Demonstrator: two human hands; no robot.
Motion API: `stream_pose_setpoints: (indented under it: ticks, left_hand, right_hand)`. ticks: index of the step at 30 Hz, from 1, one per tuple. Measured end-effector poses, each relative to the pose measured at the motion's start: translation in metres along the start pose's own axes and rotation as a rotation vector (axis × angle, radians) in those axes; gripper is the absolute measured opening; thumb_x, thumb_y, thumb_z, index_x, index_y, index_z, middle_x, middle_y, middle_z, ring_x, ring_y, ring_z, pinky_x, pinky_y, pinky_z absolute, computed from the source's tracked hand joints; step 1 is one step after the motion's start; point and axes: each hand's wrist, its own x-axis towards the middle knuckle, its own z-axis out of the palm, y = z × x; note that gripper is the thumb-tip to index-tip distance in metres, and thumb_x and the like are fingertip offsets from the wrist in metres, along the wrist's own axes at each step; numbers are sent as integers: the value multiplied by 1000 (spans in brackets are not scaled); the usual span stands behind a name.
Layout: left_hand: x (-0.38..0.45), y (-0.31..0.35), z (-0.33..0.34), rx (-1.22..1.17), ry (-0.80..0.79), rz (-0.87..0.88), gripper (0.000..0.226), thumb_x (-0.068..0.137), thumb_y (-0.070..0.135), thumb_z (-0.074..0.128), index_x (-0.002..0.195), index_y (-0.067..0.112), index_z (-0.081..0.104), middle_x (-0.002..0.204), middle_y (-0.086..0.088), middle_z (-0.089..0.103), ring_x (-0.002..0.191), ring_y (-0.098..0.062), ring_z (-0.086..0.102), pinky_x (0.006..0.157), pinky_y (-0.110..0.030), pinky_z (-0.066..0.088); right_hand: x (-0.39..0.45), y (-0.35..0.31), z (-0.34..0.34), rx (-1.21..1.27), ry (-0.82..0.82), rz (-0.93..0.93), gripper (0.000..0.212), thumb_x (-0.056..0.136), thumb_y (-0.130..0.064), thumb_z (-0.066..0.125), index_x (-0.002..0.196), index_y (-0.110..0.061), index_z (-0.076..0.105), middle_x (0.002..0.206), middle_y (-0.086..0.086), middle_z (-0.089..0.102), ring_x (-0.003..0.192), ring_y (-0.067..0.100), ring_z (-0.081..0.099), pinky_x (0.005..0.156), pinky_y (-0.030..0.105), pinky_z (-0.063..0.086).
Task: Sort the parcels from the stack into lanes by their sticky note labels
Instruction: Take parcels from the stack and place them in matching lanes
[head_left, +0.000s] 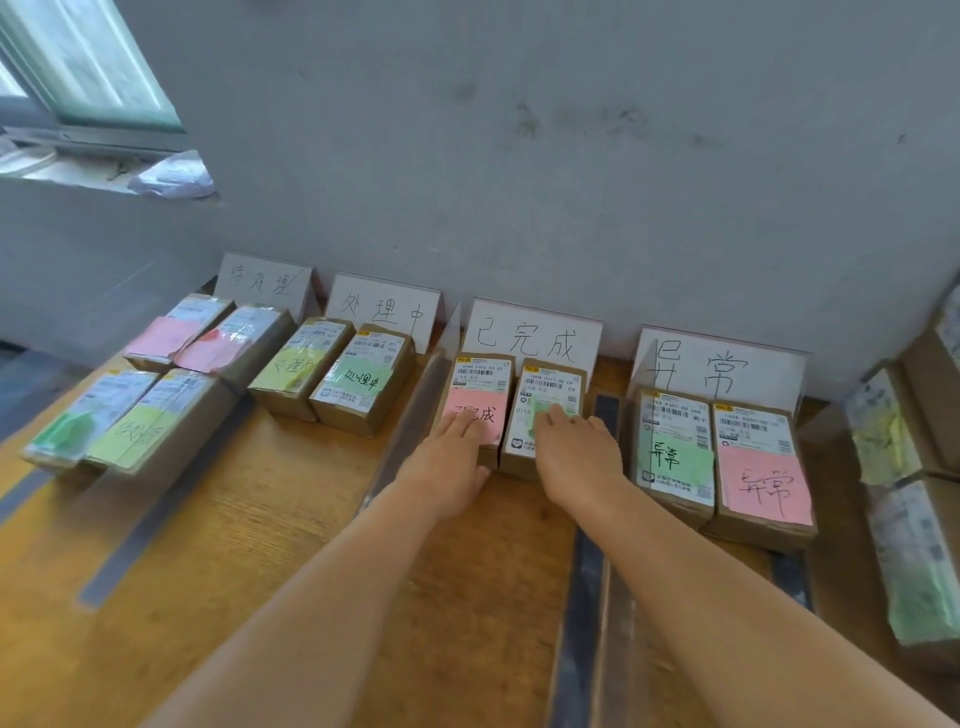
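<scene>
Two brown parcels lie side by side in the third lane, under the white sign (530, 336). The left parcel (480, 379) carries a pink sticky note (485, 415), and my left hand (448, 460) rests on its near end with fingers laid flat over the note. The right parcel (553, 387) bears a green sticky note (540, 410); my right hand (577, 452) presses on it with spread fingers. The remaining stack of parcels (906, 467) sits at the far right edge.
Three other lanes with signs (265, 283) (385, 312) (719, 369) hold labelled parcels: several at far left (208, 338), two in the second lane (358, 384), two on the right (727, 457). Clear upright dividers (415, 410) (610, 597) separate lanes on the wooden table (260, 571). A wall is behind.
</scene>
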Motion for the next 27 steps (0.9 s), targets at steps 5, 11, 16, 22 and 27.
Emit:
stream_pose_setpoints:
  ticks: [5,11,16,22,27]
  left_hand:
    - [-8,9,-7,144,12,25,63,93,31,55,146,18,24,154,-2,22,141,-21,19,111,-39,26]
    - [-39,26,-11,177,113,33,65,93,37,53,148,20,22,150,-3,33,138,-22,28,112,-39,23]
    - [-73,46,-21,115,211,87,70,91,41,55,149,21,20,152,-1,30,139,-21,27,113,-39,25]
    - [-128,66,-23,44,303,165,73,91,44,54,150,20,17,154,-1,27,141,-19,25,113,-36,22]
    - [-178,79,-21,-5,326,215,73,91,44,54,150,22,16,155,0,26,142,-19,22,113,-35,20]
  right_hand:
    - [-11,4,0,27,43,-1,72,84,-19,65,145,-10,27,144,8,35,132,26,33,112,40,25]
    - [-48,3,-6,25,140,6,77,86,-28,65,148,-14,22,154,8,24,142,27,20,116,44,13]
    - [-92,4,-12,64,198,23,79,89,-37,60,151,-18,15,158,5,17,145,25,12,117,42,7]
    - [-154,3,-18,125,249,71,81,88,-43,57,151,-20,12,158,3,15,145,22,12,116,38,9]
    - [-208,1,-23,161,322,123,82,87,-45,60,151,-21,15,157,2,20,144,21,15,116,38,12]
